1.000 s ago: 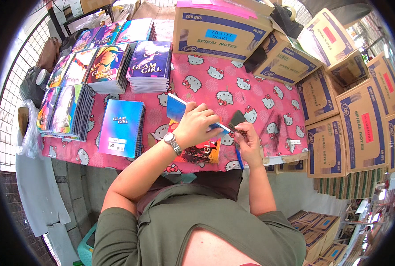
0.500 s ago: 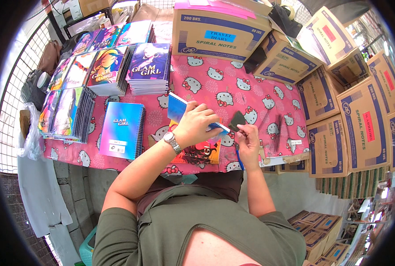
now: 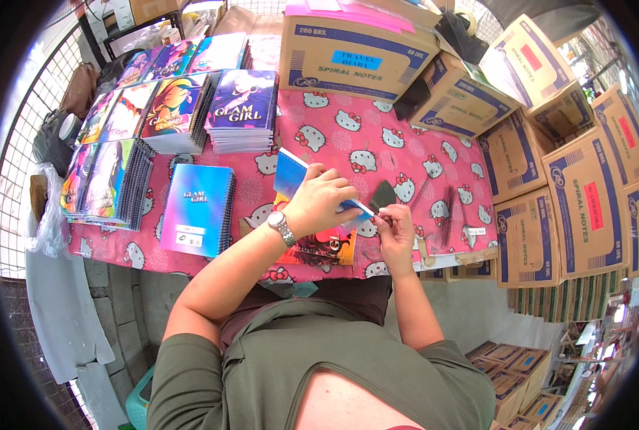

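Observation:
My left hand (image 3: 325, 197) wraps round a blue notebook (image 3: 291, 175) tilted up on its edge over the table. At the notebook's near right end, my right hand (image 3: 395, 228) is closed in a pinch; what sits between its fingertips is too small to make out. Below the raised notebook lies an orange and red notebook (image 3: 334, 251), partly covered by my left hand and wrist. Just beyond my right fingertips is a dark green flat piece (image 3: 385, 193). Thin black spiral wires (image 3: 448, 215) lie to the right on the pink patterned cloth (image 3: 362, 136).
A stack of blue-pink spiral notebooks (image 3: 199, 208) stands left of my left arm. Several more notebook stacks (image 3: 240, 107) fill the table's far left. Cardboard boxes (image 3: 355, 54) line the back, with further piled boxes (image 3: 585, 201) on the right.
My right hand has moved slightly up and left, its fingertips now at the notebook's end. A thin blue object that showed beside it is no longer visible. The left hand keeps its hold.

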{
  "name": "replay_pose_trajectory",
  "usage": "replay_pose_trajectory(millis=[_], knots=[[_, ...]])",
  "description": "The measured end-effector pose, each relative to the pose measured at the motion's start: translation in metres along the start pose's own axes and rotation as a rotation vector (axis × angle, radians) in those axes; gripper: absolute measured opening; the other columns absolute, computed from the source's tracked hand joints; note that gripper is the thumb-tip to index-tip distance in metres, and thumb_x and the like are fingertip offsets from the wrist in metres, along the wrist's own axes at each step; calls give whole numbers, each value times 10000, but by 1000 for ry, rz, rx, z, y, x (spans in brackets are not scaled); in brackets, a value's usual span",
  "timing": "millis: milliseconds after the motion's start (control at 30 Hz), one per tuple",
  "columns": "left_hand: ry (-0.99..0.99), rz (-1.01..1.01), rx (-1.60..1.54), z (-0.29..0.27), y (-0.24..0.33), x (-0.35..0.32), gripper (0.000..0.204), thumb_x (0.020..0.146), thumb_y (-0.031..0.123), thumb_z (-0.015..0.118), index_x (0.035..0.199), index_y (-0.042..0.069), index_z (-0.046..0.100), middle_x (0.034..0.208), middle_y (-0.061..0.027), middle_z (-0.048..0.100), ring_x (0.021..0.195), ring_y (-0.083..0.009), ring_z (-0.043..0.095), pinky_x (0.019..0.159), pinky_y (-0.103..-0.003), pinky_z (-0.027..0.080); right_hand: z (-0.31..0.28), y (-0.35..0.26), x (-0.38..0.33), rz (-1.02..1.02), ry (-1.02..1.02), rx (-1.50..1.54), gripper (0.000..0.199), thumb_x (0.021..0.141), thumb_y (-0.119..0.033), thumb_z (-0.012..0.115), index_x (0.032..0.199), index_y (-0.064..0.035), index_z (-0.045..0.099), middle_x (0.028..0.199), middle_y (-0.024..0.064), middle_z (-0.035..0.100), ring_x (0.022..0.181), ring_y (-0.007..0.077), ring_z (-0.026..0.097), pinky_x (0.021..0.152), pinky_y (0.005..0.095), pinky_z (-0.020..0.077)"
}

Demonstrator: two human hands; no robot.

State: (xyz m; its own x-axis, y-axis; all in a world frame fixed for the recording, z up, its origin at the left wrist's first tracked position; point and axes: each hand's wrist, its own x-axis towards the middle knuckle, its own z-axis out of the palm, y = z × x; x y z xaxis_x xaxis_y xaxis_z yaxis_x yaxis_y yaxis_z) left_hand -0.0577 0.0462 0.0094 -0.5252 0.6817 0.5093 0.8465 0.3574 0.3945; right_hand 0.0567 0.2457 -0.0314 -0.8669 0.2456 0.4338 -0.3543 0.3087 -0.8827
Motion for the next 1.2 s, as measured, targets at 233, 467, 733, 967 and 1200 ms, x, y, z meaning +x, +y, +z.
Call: replay_pose_trajectory(millis=[233, 467, 733, 967, 1200], knots=[[-15, -3, -15, -2, -2, -2, 279, 792, 390, 786, 933, 160, 714, 871, 20, 670, 930, -192, 602, 1016, -446, 354, -8, 0, -1, -18, -21, 4, 218, 885, 104, 652, 1031, -54, 617, 1042, 43, 540, 852, 102, 532, 742, 238, 454], [-8, 16, -13, -3, -3, 0, 257, 788, 370, 792, 925, 169, 709, 864, 25, 666, 927, -190, 603, 995, -437, 359, -17, -6, 2, -69, -135, -50, 206, 881, 81, 672, 1029, -55, 625, 1032, 61, 603, 906, 139, 592, 794, 267, 493], [-42, 82, -5, -5, -2, -3, 265, 786, 375, 792, 937, 178, 700, 856, 30, 640, 928, -191, 598, 980, -434, 367, -7, -20, -1, 265, -171, 198, 246, 941, 39, 630, 1179, -14, 667, 1073, 38, 635, 967, 104, 615, 842, 250, 494], [-65, 82, -13, -6, -5, -4, 292, 805, 424, 755, 932, 169, 690, 861, 21, 657, 946, -197, 604, 989, -440, 370, -14, -38, -5, 113, -204, -91, 224, 939, 87, 583, 1125, -3, 669, 1085, 51, 597, 938, 115, 591, 818, 254, 482], [0, 42, -29, -4, -2, -3, 258, 793, 379, 770, 909, 159, 701, 851, 15, 659, 922, -203, 611, 1008, -440, 370, -2, -57, -5, 31, -148, -358, 241, 918, 57, 614, 1138, -25, 670, 1021, 98, 588, 876, 190, 604, 774, 304, 493]])
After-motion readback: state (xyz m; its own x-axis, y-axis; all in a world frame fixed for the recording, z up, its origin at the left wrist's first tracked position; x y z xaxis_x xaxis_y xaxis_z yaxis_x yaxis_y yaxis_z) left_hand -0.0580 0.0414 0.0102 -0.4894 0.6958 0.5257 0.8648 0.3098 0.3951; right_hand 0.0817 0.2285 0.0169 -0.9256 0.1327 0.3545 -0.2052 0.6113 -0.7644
